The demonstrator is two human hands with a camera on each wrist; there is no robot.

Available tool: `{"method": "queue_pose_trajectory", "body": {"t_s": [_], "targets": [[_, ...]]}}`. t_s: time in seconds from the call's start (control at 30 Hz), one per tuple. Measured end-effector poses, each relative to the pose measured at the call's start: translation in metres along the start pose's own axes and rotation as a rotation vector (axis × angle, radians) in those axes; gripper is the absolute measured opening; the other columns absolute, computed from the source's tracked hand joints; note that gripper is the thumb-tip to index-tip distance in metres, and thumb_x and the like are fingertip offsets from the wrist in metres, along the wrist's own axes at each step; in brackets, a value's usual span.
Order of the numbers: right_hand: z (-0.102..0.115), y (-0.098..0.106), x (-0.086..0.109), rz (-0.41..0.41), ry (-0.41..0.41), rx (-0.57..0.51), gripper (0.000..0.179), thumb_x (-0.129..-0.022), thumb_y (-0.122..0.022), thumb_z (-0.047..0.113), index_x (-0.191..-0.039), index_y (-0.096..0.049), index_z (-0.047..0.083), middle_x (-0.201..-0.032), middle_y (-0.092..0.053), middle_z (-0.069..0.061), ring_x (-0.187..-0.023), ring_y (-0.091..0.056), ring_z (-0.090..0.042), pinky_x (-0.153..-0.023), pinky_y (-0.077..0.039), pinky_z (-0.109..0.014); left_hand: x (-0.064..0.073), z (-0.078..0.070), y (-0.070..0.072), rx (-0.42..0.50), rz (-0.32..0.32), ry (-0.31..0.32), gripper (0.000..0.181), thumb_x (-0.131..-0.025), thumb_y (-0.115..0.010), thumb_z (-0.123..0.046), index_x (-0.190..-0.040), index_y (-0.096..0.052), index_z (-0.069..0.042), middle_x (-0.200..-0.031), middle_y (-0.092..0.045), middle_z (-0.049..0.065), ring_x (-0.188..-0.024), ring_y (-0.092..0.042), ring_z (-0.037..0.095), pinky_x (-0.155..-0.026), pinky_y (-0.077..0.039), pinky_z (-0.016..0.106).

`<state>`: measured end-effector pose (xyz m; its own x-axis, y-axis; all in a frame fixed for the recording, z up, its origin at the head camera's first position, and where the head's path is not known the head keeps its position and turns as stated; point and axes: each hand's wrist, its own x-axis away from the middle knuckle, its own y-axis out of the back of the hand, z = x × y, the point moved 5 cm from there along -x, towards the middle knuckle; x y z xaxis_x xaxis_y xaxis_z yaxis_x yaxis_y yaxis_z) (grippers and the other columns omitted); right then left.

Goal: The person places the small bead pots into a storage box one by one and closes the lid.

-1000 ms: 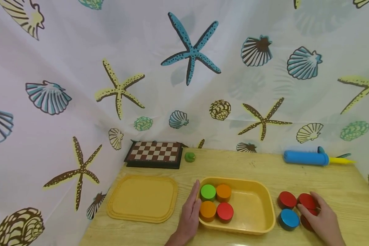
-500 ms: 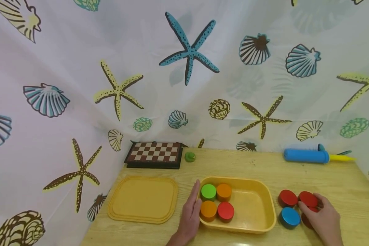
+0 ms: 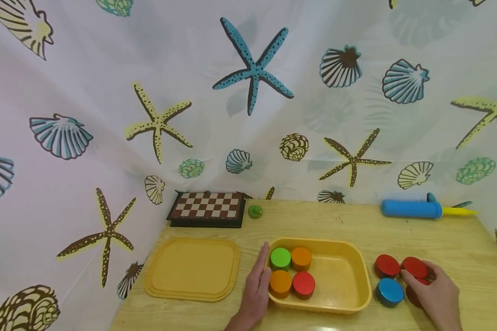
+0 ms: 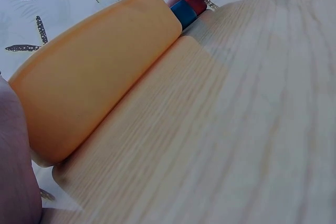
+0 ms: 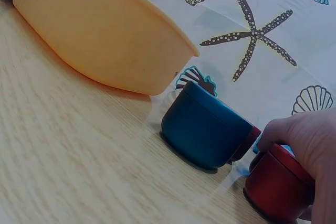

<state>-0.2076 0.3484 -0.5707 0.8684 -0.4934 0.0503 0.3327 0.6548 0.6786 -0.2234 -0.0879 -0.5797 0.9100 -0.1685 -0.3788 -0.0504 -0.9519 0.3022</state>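
My left hand (image 3: 253,289) lies with straight fingers along the left wall of a yellow plastic tub (image 3: 335,276). In the tub's left half stand a green round tin (image 3: 280,259), two orange tins (image 3: 301,259) and a red tin (image 3: 303,284). Right of the tub, my right hand (image 3: 436,289) pinches the far-right red tin (image 3: 414,266) between thumb and fingers, on the table. Partly hidden under this hand is another red tin (image 5: 278,184). Beside them stand a blue tin (image 3: 389,292) and a third red tin (image 3: 386,265).
A flat yellow lid (image 3: 192,270) lies left of the tub. Behind are a chessboard box (image 3: 207,209), a small green object (image 3: 255,211) and a blue pump (image 3: 412,208) with a yellow nozzle. A seashell-patterned cloth (image 3: 298,92) hangs along the table's back and left.
My right hand has shifted very slightly rightward around the red tins. The left hand stays against the tub, and the tins in the tub have not moved. The head view has shifted a little.
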Motion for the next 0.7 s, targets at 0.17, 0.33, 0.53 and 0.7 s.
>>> {"method": "queue_pose_trajectory", "body": {"t_s": [0.17, 0.33, 0.53, 0.7], "targets": [[-0.001, 0.003, 0.000, -0.030, 0.012, 0.004, 0.082, -0.092, -0.080, 0.045, -0.142, -0.050, -0.013, -0.132, -0.060, -0.038, -0.117, -0.061, -0.048, -0.094, -0.057, -0.056, 0.000, 0.001, 0.000, -0.008, -0.001, 0.006, 0.052, -0.115, -0.034, -0.012, -0.166, -0.023, -0.006, -0.171, -0.025, 0.017, -0.158, -0.022, 0.022, -0.124, -0.013, 0.016], [0.000, 0.009, 0.000, -0.059, 0.025, -0.001, 0.081, -0.090, -0.082, 0.044, -0.140, -0.053, -0.012, -0.129, -0.063, -0.037, -0.112, -0.065, -0.047, -0.068, -0.055, -0.020, 0.000, 0.001, 0.000, -0.006, -0.005, -0.011, 0.052, -0.115, -0.035, -0.011, -0.166, -0.024, -0.004, -0.170, -0.025, 0.018, -0.158, -0.022, 0.024, -0.124, -0.013, 0.016], [0.004, 0.016, 0.003, -0.082, 0.031, -0.036, 0.079, -0.087, -0.084, 0.043, -0.138, -0.057, -0.011, -0.124, -0.066, -0.036, -0.100, -0.070, -0.040, -0.056, -0.041, -0.005, 0.000, -0.002, 0.000, -0.002, -0.005, -0.010, 0.052, -0.115, -0.035, -0.011, -0.165, -0.024, -0.003, -0.170, -0.026, 0.019, -0.158, -0.023, 0.024, -0.124, -0.014, 0.017], [0.007, 0.020, 0.004, -0.070, 0.017, -0.046, 0.081, -0.088, -0.082, 0.046, -0.141, -0.056, -0.009, -0.128, -0.065, -0.035, -0.107, -0.067, -0.040, -0.057, -0.040, -0.004, 0.000, -0.002, 0.000, -0.001, -0.006, -0.011, 0.052, -0.115, -0.035, -0.011, -0.165, -0.024, -0.003, -0.170, -0.026, 0.018, -0.158, -0.022, 0.024, -0.124, -0.014, 0.017]]}}
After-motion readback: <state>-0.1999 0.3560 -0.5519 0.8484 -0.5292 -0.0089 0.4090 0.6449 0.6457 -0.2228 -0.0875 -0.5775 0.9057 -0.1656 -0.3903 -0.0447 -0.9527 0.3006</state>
